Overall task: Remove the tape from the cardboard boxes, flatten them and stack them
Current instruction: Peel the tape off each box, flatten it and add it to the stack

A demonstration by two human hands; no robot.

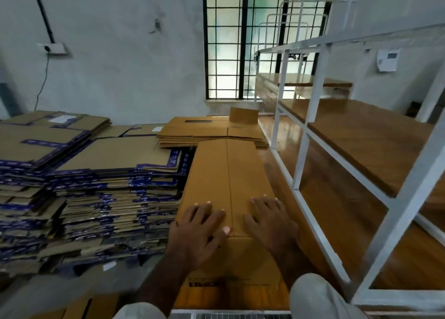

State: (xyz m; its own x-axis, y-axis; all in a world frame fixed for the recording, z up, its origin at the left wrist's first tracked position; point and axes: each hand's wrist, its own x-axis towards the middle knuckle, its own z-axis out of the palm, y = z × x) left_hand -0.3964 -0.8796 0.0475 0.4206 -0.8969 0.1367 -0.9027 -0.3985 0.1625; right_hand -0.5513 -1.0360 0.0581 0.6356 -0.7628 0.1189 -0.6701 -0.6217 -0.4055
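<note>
Cardboard box (226, 174), long axis running away from the person, lies under both flat, spread hands, left (201, 232) and right (272, 222), either side of its centre seam.

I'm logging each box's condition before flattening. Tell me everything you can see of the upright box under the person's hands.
The cardboard box is plain brown corrugated board, still assembled, long and narrow. Its two top flaps are closed, meeting at a centre seam. Dark print marks its near face. The left hand and right hand rest flat on its top, either side of the seam. Stacks of flattened boxes stand to its left.
</note>
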